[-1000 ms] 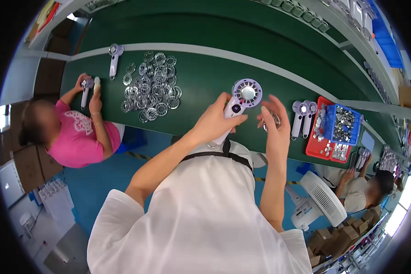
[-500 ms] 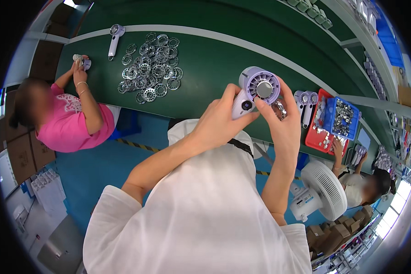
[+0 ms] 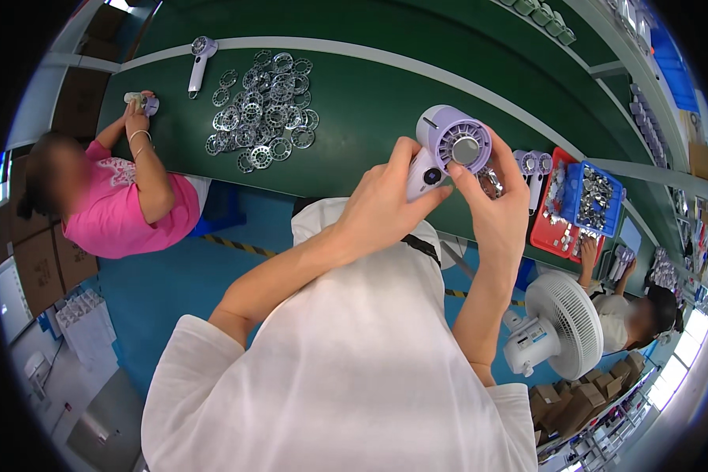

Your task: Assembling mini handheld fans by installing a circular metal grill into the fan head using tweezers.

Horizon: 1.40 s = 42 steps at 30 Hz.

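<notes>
A lilac and white handheld fan (image 3: 453, 135) is held up over the front edge of the green table. My left hand (image 3: 374, 197) is closed around its white handle, next to a small round dark display. At the head my right hand (image 3: 492, 189) is closed on the rim, fingers on the far side and thumb at the lower edge of the silver centre disc. Shiny silver rings (image 3: 490, 183) show just behind my right hand, partly hidden by it. A large pile of silver slotted rings (image 3: 263, 110) lies on the table to the left.
Another handheld fan (image 3: 200, 67) lies at the back left; two more (image 3: 534, 169) lie right, beside a red tray (image 3: 548, 236) and a blue basket (image 3: 578, 220) of small silver parts. A co-worker (image 3: 126, 197) sits left, another (image 3: 625, 315) right, near a white electric fan (image 3: 554, 326).
Both hands and the handheld fan have shifted slightly right in the picture, and its head is tipped a little differently. My right thumb has moved slightly along the centre disc's edge.
</notes>
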### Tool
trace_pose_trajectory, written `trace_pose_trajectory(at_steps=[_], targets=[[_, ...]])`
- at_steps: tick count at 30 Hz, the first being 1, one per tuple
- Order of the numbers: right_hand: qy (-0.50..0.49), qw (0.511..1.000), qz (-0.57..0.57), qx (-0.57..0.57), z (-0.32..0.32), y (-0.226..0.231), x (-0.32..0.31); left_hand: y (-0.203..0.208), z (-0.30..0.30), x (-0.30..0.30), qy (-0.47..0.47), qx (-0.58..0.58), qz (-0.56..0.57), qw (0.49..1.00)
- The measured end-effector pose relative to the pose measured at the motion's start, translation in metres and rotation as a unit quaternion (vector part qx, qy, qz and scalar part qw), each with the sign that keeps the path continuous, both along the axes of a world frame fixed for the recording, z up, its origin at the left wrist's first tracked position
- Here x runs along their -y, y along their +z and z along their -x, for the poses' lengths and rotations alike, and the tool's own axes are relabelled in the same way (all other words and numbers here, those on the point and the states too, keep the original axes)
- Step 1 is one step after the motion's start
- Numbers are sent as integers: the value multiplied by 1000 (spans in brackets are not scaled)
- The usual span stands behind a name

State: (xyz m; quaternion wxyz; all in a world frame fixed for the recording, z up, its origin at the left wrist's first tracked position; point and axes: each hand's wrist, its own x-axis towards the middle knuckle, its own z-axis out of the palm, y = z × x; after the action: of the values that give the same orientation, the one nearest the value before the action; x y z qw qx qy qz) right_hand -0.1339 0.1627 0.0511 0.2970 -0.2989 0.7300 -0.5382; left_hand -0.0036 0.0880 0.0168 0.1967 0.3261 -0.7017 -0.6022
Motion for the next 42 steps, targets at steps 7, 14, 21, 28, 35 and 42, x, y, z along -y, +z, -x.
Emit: trace_pose_trajectory(at_steps=[7,14,21,28,35,42], targets=[[-5,999,-9,-40,1,2,8,-7,6,-1,11,-15,37,999],[23,999,-13,28,25,3,-7,-3,4,9,13,-10,-199,980],[-41,987,68,140,38,-7,-30,-1,4,9,11,-9,-229,973],[-56,979,122,156,30,-6,-30,0,4,11,-3,-7,-228,974],[-69,977,102,175,33,-6,-29,-3,-3,18,-98,-52,-329,938],[-52,978,74,187,42,-11,-35,-3,-4,20,-115,-69,-357,924]])
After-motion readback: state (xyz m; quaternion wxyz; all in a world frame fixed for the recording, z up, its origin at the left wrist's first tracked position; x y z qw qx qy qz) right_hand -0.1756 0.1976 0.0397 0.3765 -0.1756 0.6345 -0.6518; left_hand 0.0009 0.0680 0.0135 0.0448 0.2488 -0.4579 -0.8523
